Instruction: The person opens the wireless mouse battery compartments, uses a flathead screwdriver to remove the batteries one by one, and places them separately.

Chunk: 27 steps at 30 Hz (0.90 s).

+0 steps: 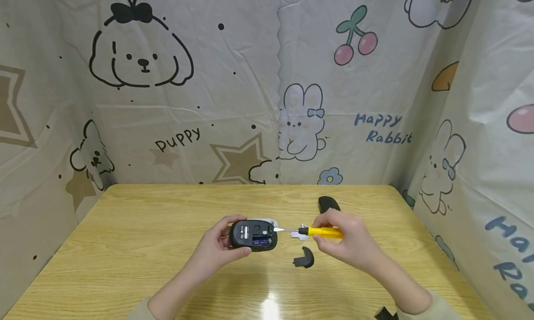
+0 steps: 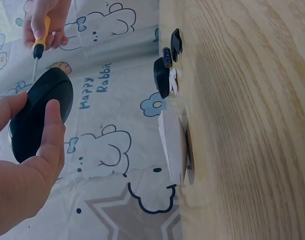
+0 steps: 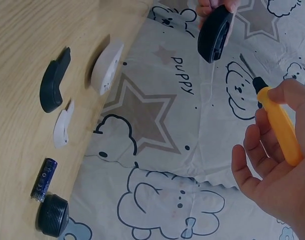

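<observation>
My left hand [image 1: 210, 248] holds a black computer mouse [image 1: 242, 236] above the table, its underside facing up. A blue battery [image 1: 262, 241] lies in the mouse's uncovered compartment. In my right hand [image 1: 354, 241] is a yellow-handled screwdriver [image 1: 325, 232], gripped with its shaft pointing left. The screwdriver's tip appears at the mouse's right end in the head view; in the right wrist view, the tip looks apart from the mouse. A black curved cover [image 1: 308, 259] lies on the table below and between the hands.
A second black mouse [image 1: 328, 204] sits near the table's back, with a loose blue battery [image 3: 44, 179] beside it. A white mouse [image 3: 106, 67] and a small white cover [image 3: 63, 125] rest nearby. A dark object [image 1: 384, 313] shows by the right forearm.
</observation>
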Tool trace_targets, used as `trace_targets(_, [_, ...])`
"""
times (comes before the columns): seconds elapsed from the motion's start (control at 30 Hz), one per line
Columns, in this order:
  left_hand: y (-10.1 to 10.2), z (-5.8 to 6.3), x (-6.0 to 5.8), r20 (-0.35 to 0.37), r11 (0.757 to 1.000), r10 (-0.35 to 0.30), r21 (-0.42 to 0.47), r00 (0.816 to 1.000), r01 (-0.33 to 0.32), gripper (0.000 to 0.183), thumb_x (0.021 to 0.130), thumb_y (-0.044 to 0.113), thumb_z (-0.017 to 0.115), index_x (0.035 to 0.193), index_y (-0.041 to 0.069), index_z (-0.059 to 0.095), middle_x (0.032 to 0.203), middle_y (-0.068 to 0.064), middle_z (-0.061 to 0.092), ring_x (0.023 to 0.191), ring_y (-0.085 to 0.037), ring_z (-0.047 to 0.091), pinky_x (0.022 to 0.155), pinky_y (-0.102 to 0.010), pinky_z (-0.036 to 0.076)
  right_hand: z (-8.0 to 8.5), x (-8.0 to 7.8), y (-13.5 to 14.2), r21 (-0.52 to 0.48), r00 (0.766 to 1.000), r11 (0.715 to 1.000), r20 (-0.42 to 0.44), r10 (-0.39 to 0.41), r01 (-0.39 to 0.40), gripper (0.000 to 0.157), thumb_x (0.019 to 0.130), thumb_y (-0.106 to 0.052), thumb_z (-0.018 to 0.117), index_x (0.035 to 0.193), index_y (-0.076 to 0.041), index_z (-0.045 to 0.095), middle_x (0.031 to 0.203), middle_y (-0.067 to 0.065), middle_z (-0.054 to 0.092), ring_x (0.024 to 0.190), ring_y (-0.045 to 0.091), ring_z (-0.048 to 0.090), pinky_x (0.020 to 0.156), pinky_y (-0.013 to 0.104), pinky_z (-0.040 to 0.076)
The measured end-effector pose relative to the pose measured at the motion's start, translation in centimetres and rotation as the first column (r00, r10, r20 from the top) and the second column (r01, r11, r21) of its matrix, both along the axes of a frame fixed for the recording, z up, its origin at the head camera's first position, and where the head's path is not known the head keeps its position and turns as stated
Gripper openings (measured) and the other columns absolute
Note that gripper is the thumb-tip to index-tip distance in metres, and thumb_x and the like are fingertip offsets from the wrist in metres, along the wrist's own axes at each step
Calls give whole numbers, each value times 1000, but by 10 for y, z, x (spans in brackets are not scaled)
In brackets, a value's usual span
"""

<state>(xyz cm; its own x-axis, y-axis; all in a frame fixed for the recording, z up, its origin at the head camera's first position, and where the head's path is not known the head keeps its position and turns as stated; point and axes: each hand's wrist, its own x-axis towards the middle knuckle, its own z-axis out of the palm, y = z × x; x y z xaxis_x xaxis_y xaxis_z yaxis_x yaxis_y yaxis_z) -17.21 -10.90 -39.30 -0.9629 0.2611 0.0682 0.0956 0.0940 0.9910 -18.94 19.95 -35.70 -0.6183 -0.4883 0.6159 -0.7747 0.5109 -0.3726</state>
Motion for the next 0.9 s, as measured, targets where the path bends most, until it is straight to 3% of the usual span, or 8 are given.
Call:
trace_targets(0.43, [-1, 3, 2, -25, 999, 9, -35, 1000, -9, 68, 72, 5, 79, 133, 10, 48, 122, -24, 56, 99, -27, 65, 79, -26, 55, -6, -1, -5, 38, 995, 995, 17, 95, -96, 25, 73, -6, 75, 92, -19, 64, 87, -9, 63, 75, 3, 57, 65, 17, 52])
trace_targets(0.73, [-1, 0, 2, -59, 995, 21, -97, 998, -26, 67, 71, 7, 80, 131, 15, 51, 118, -20, 59, 97, -25, 65, 78, -26, 56, -7, -2, -8, 71, 996, 994, 7, 85, -85, 25, 71, -9, 76, 91, -20, 66, 87, -10, 63, 74, 2, 55, 64, 14, 50])
trace_targets(0.9, [-1, 1, 2, -69, 992, 26, -121, 997, -35, 67, 71, 7, 81, 130, 16, 51, 123, -18, 57, 102, -27, 64, 79, -26, 55, -4, -1, -12, 91, 995, 993, -53, 83, -78, 25, 68, -9, 77, 89, -19, 67, 86, -10, 63, 75, 2, 55, 65, 11, 50])
